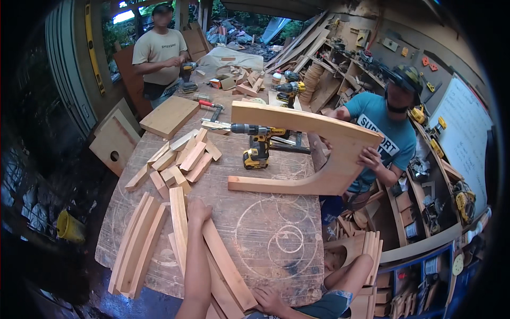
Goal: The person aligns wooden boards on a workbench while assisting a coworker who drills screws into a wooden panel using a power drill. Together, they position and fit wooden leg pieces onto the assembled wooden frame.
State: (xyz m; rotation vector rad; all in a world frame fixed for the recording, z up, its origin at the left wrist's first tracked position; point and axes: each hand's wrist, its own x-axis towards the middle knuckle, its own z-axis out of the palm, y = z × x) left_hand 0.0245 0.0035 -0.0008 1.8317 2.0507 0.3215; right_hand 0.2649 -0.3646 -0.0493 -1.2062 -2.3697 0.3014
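My left hand (198,210) is closed round the far end of a long wooden strip (227,260), which slopes down toward me on the near part of the worktable (287,212). My right hand (269,301) is at the strip's near end, fingers curled against it, partly hidden at the table edge. Another long strip (179,226) lies just left of my left hand, and more wood shows under the held one. Further left, several long strips (139,244) sit side by side. Beyond my left hand is a pile of short wooden blocks (183,159).
A yellow-and-black cordless drill (257,146) stands mid-table. On the right, a co-worker (390,122) in a teal shirt holds a large curved wooden panel (329,154) over the table. Another person (162,53) stands at the far left. A square board (170,118) and a clamp (213,109) lie beyond the blocks.
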